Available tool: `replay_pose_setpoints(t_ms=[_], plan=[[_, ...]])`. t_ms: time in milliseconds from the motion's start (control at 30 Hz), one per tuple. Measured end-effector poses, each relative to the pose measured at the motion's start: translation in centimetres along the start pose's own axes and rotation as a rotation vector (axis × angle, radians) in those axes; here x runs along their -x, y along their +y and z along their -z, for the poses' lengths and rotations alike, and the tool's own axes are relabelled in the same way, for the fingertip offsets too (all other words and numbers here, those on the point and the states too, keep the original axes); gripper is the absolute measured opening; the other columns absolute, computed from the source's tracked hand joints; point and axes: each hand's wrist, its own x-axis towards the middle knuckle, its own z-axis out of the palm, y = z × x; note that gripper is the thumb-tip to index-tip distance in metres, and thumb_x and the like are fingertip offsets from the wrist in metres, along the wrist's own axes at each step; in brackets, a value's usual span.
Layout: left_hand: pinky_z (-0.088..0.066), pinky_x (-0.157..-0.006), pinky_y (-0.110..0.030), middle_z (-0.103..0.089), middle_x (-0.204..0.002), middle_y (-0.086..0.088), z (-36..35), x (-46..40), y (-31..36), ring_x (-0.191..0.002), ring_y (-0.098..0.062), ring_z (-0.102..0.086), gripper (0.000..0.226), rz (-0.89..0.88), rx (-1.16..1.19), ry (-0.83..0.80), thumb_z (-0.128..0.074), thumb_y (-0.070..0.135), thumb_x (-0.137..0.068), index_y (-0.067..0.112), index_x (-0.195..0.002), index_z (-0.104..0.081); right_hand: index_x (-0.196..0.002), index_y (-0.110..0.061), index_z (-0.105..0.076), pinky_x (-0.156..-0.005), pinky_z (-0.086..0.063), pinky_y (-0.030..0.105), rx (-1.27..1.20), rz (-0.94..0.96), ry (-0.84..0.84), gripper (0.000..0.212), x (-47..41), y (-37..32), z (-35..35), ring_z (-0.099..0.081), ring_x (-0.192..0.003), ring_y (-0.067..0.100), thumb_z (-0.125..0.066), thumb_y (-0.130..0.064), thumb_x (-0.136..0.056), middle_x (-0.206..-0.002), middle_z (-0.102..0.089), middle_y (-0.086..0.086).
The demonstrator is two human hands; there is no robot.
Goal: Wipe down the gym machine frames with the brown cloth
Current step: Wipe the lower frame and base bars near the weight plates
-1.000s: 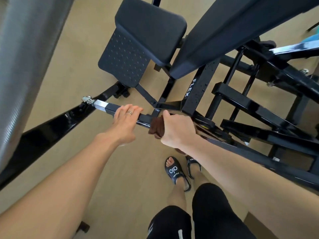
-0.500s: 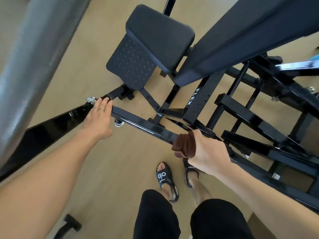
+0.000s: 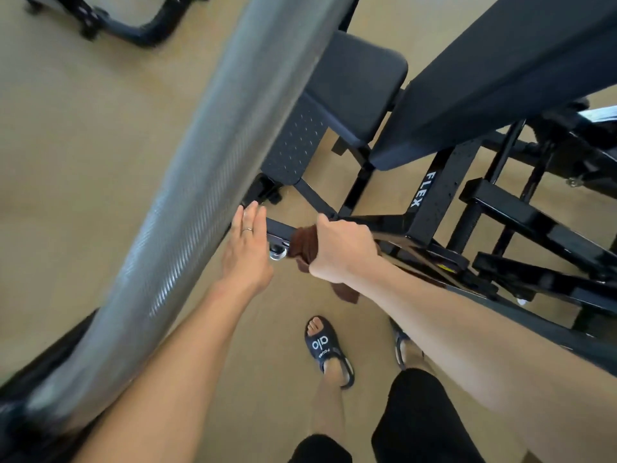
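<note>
Head view: right hand (image 3: 340,248) grips the brown cloth (image 3: 302,243) round the black frame bar (image 3: 277,226); at its nine o'clock, left hand (image 3: 247,248) rests flat, fingers straight and together.

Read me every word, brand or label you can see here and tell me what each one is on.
"FLEX", white letters running down the black upright post of the gym machine.
"alo", white letters on the strap of the dark sandal on the person's foot.
Smaller white print beneath "alo" on the same strap: too small to read.
A small yellow label low on the machine frame: too blurred to read.
</note>
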Motion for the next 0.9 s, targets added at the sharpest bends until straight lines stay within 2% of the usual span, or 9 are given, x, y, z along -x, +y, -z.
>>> replay_pose_setpoints(t_ms=[200, 333, 433, 533, 600, 667, 767, 867, 900], plan=[[-0.014, -0.106, -0.012, -0.007, -0.17, 0.006, 0.9, 0.3, -1.0, -0.148, -0.004, -0.012, 0.098, -0.005, 0.31, -0.034, -0.041, -0.02, -0.084, 0.022, -0.164, -0.004, -0.105, -0.019, -0.048, -0.068, -0.038, 0.035, -0.047, 0.039, 0.026, 0.05, -5.1, -6.6, -0.1, -0.055, -0.075, 0.025, -0.074, -0.046, -0.072, -0.083, -0.058, -0.002], [-0.001, -0.12, -0.022, 0.004, -0.171, 0.01, 1.2, 0.0, -1.3, -0.156, -0.008, 0.005, 0.092, -0.044, 0.24, -0.033, -0.042, -0.016, -0.086, 0.019, -0.164, -0.007, -0.108, -0.018, -0.045, -0.068, -0.038, 0.036, -0.091, 0.045, 0.015, 0.055, -4.7, -5.9, -0.4, -0.054, -0.076, 0.024, -0.077, -0.046, -0.073, -0.085, -0.058, -0.002], [-0.004, -0.128, -0.034, 0.007, -0.17, 0.013, 1.2, -0.1, -1.5, -0.154, -0.006, 0.014, 0.097, -0.024, 0.17, -0.033, -0.043, -0.017, -0.083, 0.021, -0.164, -0.006, -0.105, -0.019, -0.038, -0.058, -0.034, 0.031, -0.131, 0.049, 0.037, 0.053, -2.7, -3.9, -0.5, -0.052, -0.066, 0.021, -0.077, -0.038, -0.074, -0.073, -0.052, -0.006], [-0.009, -0.127, -0.033, 0.011, -0.169, 0.017, 1.3, 0.2, -1.1, -0.154, -0.005, 0.014, 0.103, -0.009, 0.177, -0.041, -0.044, -0.02, -0.079, 0.023, -0.164, -0.004, -0.1, -0.025, -0.036, -0.052, -0.03, 0.027, -0.064, -0.039, 0.076, 0.049, 2.4, 2.8, -1.1, -0.053, -0.055, 0.015, -0.074, -0.043, -0.074, -0.066, -0.05, -0.01], [-0.015, -0.117, -0.016, 0.009, -0.17, 0.015, 1.5, 0.7, -0.5, -0.155, -0.009, -0.001, 0.101, 0.013, 0.251, -0.077, -0.041, -0.02, -0.082, 0.024, -0.164, -0.003, -0.104, -0.028, -0.041, -0.049, -0.025, 0.022, 0.0, -0.077, 0.133, 0.05, 5.9, 7.2, -1.3, -0.045, -0.049, 0.004, -0.07, -0.058, -0.077, -0.062, -0.047, -0.014], [-0.023, -0.087, 0.006, 0.004, -0.17, 0.012, 1.7, 1.1, -0.1, -0.138, -0.01, -0.036, 0.1, 0.054, 0.35, -0.122, -0.04, -0.021, -0.084, 0.026, -0.164, -0.001, -0.107, -0.028, -0.044, -0.047, -0.02, 0.02, 0.008, -0.072, 0.142, 0.054, 7.3, 8.8, -1.2, -0.037, -0.049, -0.001, -0.068, -0.067, -0.077, -0.063, -0.047, -0.015], [-0.021, -0.086, -0.004, -0.007, -0.17, 0.005, 1.6, 0.8, 0.4, -0.13, -0.008, -0.043, 0.099, 0.054, 0.38, -0.109, -0.043, -0.019, -0.086, 0.025, -0.163, 0.0, -0.106, -0.027, -0.038, -0.052, -0.027, 0.024, 0.071, -0.02, 0.101, 0.057, 6.1, 7.6, -0.8, -0.048, -0.056, 0.011, -0.067, -0.068, -0.08, -0.076, -0.059, -0.011], [-0.033, -0.067, 0.004, -0.005, -0.17, 0.002, 1.6, 0.6, 0.3, -0.087, 0.012, -0.035, 0.103, 0.043, 0.347, -0.112, -0.042, -0.019, -0.083, 0.025, -0.163, 0.007, -0.104, -0.026, -0.034, -0.061, -0.037, 0.028, 0.04, 0.024, 0.057, 0.058, 4.0, 5.2, -0.6, -0.057, -0.064, 0.016, -0.067, -0.067, -0.08, -0.083, -0.062, -0.009], [-0.035, -0.078, 0.004, 0.002, -0.171, 0.003, 1.4, 0.6, 0.3, -0.101, 0.011, -0.04, 0.103, 0.025, 0.318, -0.106, -0.042, -0.019, -0.083, 0.024, -0.163, 0.008, -0.105, -0.024, -0.036, -0.063, -0.039, 0.03, 0.022, 0.045, 0.049, 0.06, 3.0, 3.9, -0.5, -0.059, -0.067, 0.017, -0.068, -0.069, -0.08, -0.084, -0.062, -0.008]])
